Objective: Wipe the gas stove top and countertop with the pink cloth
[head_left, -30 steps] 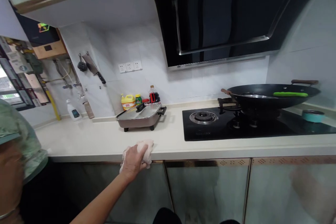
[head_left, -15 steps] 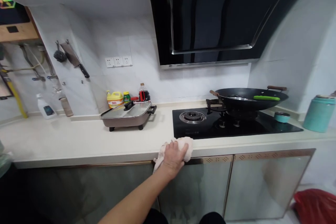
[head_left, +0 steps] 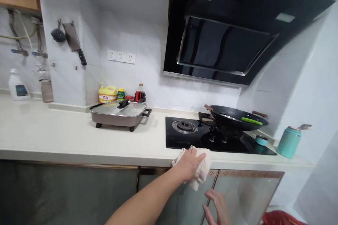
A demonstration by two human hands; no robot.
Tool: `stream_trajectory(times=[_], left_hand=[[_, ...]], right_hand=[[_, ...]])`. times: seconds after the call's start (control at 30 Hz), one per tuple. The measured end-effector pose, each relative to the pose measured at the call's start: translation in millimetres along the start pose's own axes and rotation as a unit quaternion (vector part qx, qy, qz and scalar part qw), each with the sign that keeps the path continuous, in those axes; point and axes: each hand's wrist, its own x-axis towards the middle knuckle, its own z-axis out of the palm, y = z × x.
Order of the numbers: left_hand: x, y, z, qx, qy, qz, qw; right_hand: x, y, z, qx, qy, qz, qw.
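Observation:
A pale pink-white cloth (head_left: 205, 169) lies bunched over the front edge of the counter, just before the stove, part of it hanging down the front. My left hand (head_left: 189, 163) presses on it, fingers curled into the fabric and thumb to the right. Lower down, in front of the cabinet doors, my right hand (head_left: 218, 206) holds nothing; its fingers are apart and slightly blurred. Behind the cloth is the black glass gas stove (head_left: 179, 143) with a bare burner (head_left: 185, 126) on its left side.
A black wok (head_left: 229, 121) with a green-handled utensil (head_left: 252, 121) rests on the right burner. Right of it stand a small teal bowl (head_left: 261, 140) and a teal canister (head_left: 289, 142). A lidded electric pan (head_left: 113, 117) sits left of the stove. The range hood (head_left: 219, 45) hangs above.
My left hand and the cloth have moved right along the counter's front edge. My right hand has come into view at the lower right. The camera view has shifted.

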Motion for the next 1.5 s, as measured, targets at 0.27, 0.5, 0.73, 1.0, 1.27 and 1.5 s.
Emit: stream_trajectory(times=[0.27, 0.5, 0.73, 1.0, 1.27, 1.5], left_hand=[[-23, -42, -26.8, -0.170, 0.004, -0.009, 0.985], [-85, -127, -56.2, -0.111, 0.096, -0.123, 0.981], [-151, -211, -84.3, -0.002, 0.180, -0.256, 0.950], [-155, -223, -68.1, 0.062, 0.155, -0.281, 0.945], [-156, -215, -77.6, 0.068, 0.141, -0.306, 0.939], [-156, -215, -73.0, 0.057, 0.135, -0.297, 0.944]], right_hand=[[132, 16, 27, -0.026, -0.055, -0.058, 0.996], [149, -10, 24, -0.170, -0.157, 0.016, 0.973], [157, -84, 100, -0.146, -0.118, -0.085, 0.979], [164, -147, 179, -0.130, 0.022, -0.235, 0.963], [155, -77, 139, -0.143, 0.068, -0.250, 0.955], [130, 52, 36, -0.287, -0.037, -0.042, 0.956]])
